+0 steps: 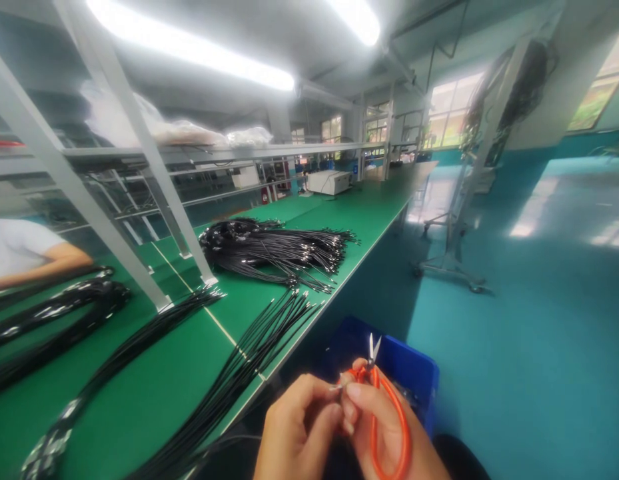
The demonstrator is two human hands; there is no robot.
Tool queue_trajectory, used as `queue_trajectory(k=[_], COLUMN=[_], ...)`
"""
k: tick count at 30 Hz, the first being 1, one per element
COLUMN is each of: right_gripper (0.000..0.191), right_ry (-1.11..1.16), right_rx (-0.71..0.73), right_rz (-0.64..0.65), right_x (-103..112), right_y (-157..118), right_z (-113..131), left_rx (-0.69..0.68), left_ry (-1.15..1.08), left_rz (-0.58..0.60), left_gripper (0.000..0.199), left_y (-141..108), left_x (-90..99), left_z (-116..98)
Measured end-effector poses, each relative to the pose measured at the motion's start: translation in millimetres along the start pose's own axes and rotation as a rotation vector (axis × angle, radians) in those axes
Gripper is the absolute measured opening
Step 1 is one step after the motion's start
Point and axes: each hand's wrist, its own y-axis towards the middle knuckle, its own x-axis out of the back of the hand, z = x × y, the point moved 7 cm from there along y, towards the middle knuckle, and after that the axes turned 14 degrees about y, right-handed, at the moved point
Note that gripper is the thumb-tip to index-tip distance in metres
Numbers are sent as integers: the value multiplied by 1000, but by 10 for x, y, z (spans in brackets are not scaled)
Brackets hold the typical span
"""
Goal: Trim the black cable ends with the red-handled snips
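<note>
Both hands are close together at the bottom centre, in front of the table edge. My left hand (302,423) is closed, its thumb and forefinger pinching a small metallic cable end (336,388). Orange-handled scissors (403,427) rest in my right hand (384,417), blades up and slightly apart. Its thumb and fingers also meet at the small piece. A dark cable (236,439) runs low towards my left hand. Beside the hands, a loose bundle of black cables (249,347) lies along the edge of the green table (189,347).
A large pile of black cables (279,250) lies further back; more coiled bundles (64,313) are at left. Shelf posts (149,160) rise from the table. A blue bin (419,373) stands below the edge. At far left is a person's arm (64,260). A wheeled rack (452,253) stands right.
</note>
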Motion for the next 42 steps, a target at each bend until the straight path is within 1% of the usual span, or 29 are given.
queue_trajectory(k=[2, 5, 6, 8, 10, 12, 13, 15, 17, 19, 20, 22, 25, 27, 29, 32, 34, 36, 38, 40, 42], right_gripper=[22, 34, 37, 41, 40, 37, 34, 31, 29, 27, 27, 28, 31, 32, 31, 29, 31, 30, 25, 21, 19], right_ry=[-22, -87, -96, -84, -70, -96, -129, -215, -310, -387, -403, -384, -289, -218, -126, -6, -24, -148, -302, -422, -539], right_rx=[-1, 86, 112, 117, 84, 65, 79, 152, 237, 276, 269, 200, 49, -1, -18, -69, -89, -8, 148, 281, 347], right_rz=[-58, -141, -142, -131, -134, -147, -149, -139, -105, -53, -30, -1, 31, 47, 39, -7, -40, -54, -32, 19, 81], right_x=[-13, -43, -60, -65, -17, 52, 75, 77, 13, -83, -126, -178, -211, -216, -188, -90, -16, 29, 12, -47, -111], right_y=[-25, -58, -64, -70, -73, -81, -87, -103, -116, -111, -99, -60, -6, 4, -6, -46, -77, -93, -101, -104, -98], right_z=[26, 103, 117, 100, 55, 34, 50, 127, 220, 279, 290, 275, 200, 157, 119, 28, -8, 54, 182, 284, 320], left_rx=[26, 67, 74, 97, 137, 180, 194, 209, 211, 203, 198, 186, 176, 165, 149, 136, 136, 137, 146, 158, 161], left_ry=[-62, -144, -167, -209, -259, -314, -339, -376, -388, -380, -374, -370, -398, -437, -480, -519, -522, -517, -506, -474, -426], left_rz=[7, 57, 62, 43, 14, 17, 23, 38, 51, 54, 56, 64, 94, 117, 134, 138, 129, 118, 107, 94, 82], left_gripper=[17, 23, 26, 31, 36, 38, 39, 39, 39, 39, 39, 38, 37, 36, 33, 31, 30, 31, 33, 35, 37], left_y=[9, 5, 1, -9, -19, -26, -28, -30, -30, -28, -27, -24, -25, -28, -32, -40, -43, -45, -45, -43, -38], left_x=[-11, -32, -33, -23, -13, -23, -30, -40, -48, -48, -49, -55, -83, -106, -122, -116, -94, -71, -58, -55, -55], left_z=[86, 171, 175, 171, 171, 180, 185, 192, 193, 188, 184, 175, 167, 164, 168, 203, 226, 228, 210, 181, 148])
